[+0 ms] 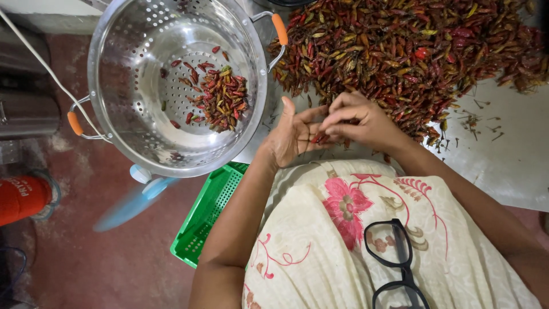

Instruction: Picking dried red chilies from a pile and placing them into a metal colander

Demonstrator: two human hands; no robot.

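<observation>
Head camera looked down over a cream dress with pink flowers (354, 240), where black glasses (394, 257) hung at the chest. Just beyond it, the left hand (294, 134) lay palm up, fingers half spread, with a few chillies (318, 137) resting in it. The right hand (360, 121) bent over that palm, fingertips narrowed to a pinch on one of them. To do this well, I judged that the pinch should stay at the stem end, pulling with a small twist, while the palm kept level so the others did not roll off.

Both hands were at the near edge of a big pile of red and yellowish chillies (412, 51) spread on a grey metal table (509, 166), with loose stems (474, 121) lying beside. To the left, a steel colander (126, 63) with orange handles held a small heap of chillies (223, 97). Below it were a green plastic basket (209, 214), a reddish floor (97, 263) and a red cylinder (23, 197).
</observation>
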